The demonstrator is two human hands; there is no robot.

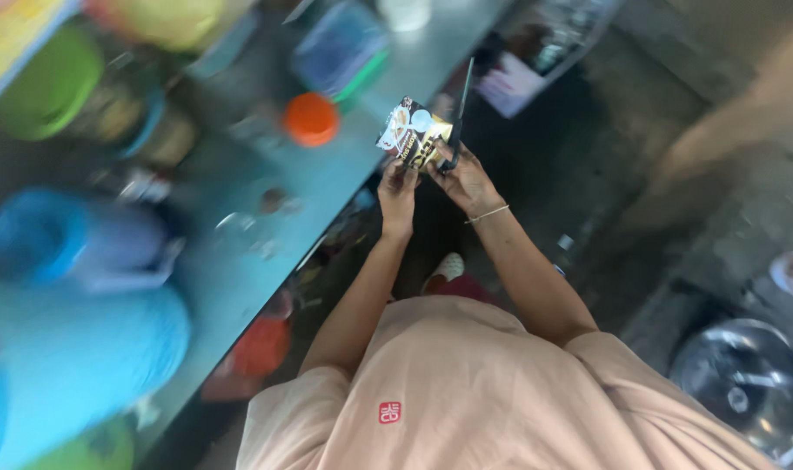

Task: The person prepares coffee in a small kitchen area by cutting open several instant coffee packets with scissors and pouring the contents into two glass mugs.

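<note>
Beside a blurred grey counter (240,261) crowded with an orange-lidded jar (311,119), the left hand (398,193) is pinching a small printed sachet (414,132) at chest height while the right hand (466,178) is gripping dark scissors (459,113) against its edge, seemingly mid-cut, needing a steady squeeze.

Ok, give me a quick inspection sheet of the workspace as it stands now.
Surface: grey counter, blurred.
Job's things: small printed packet in left hand; black scissors in right hand, blade at the packet's edge.
Clutter: orange lid, green bowl, blue containers.
Grips: both hands closed on their items.
Cables: nothing seen.
Surroundings: metal pot on the floor.
</note>
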